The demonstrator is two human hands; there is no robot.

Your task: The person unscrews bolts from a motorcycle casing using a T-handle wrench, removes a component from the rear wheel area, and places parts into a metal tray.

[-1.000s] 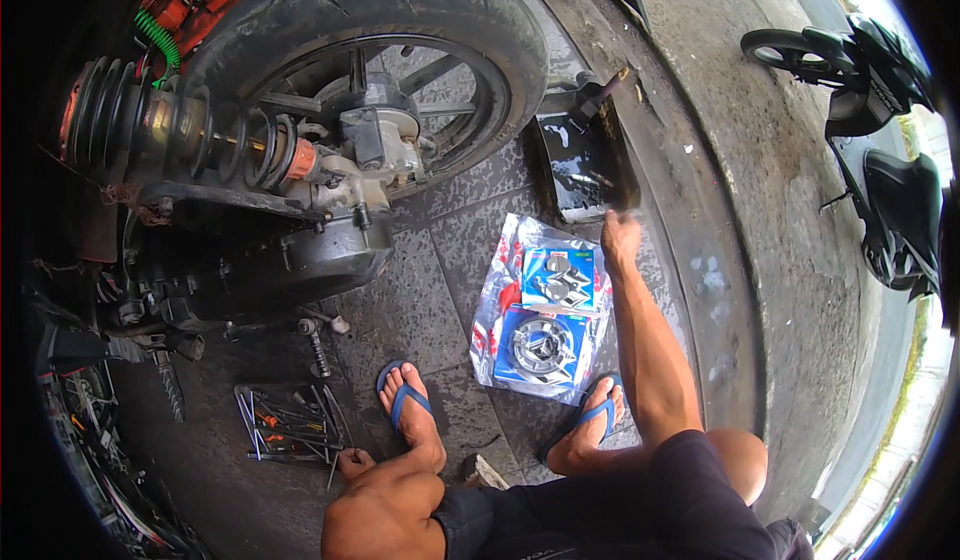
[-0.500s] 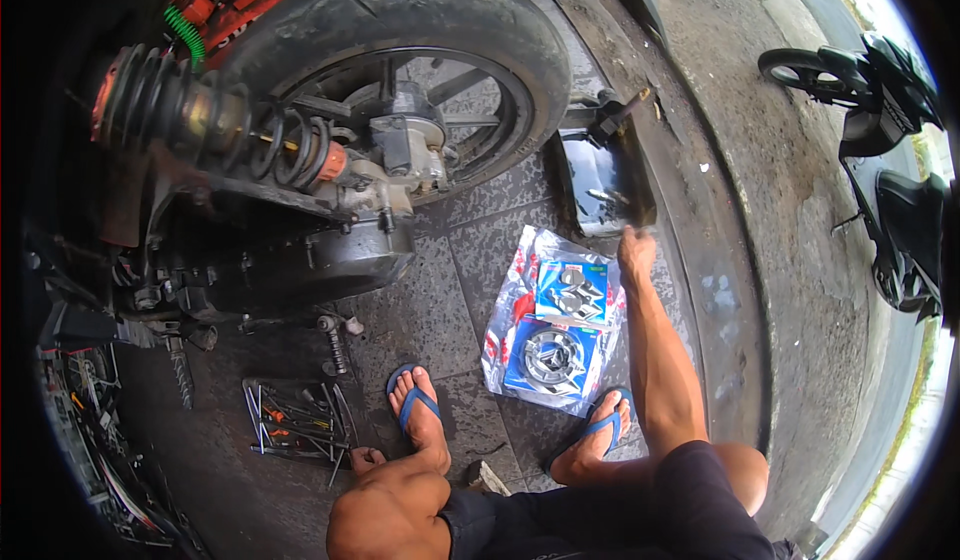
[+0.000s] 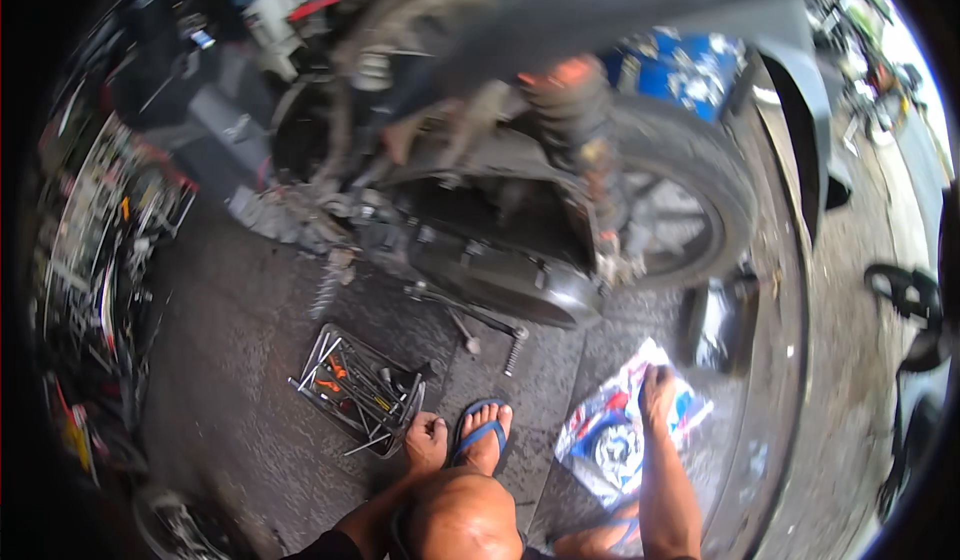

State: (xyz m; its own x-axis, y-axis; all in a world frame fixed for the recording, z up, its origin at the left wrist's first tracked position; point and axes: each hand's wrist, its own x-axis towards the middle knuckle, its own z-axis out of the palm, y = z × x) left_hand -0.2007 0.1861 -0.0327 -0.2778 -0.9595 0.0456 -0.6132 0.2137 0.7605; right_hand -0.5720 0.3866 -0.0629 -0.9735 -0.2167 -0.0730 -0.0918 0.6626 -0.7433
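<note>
My left hand (image 3: 425, 442) is at the near right corner of a dark tool tray (image 3: 411, 412), its fingers curled at the rim. Loose in the tray lie several wrenches, metal rods and orange-handled tools. Over a printed plastic bag (image 3: 575, 438) on the floor is my right hand (image 3: 657, 397), blurred, so its finger grip is unclear. On the bag lies a blue package with a round silver part (image 3: 618, 452), and my right hand and forearm hide the package beside it.
A partly stripped scooter's engine case (image 3: 500, 285), shock spring (image 3: 585, 150) and rear wheel (image 3: 735, 185) stand ahead. A glossy dark pan (image 3: 712, 325) sits beyond the bag. A coil spring part (image 3: 516, 350) lies on the floor. At left is a rack of tools and parts (image 3: 125, 220).
My view has swung left, bringing more of the scooter and the left rack in. My right hand has come back from the dark pan to the plastic bag. My left hand stays by the tray.
</note>
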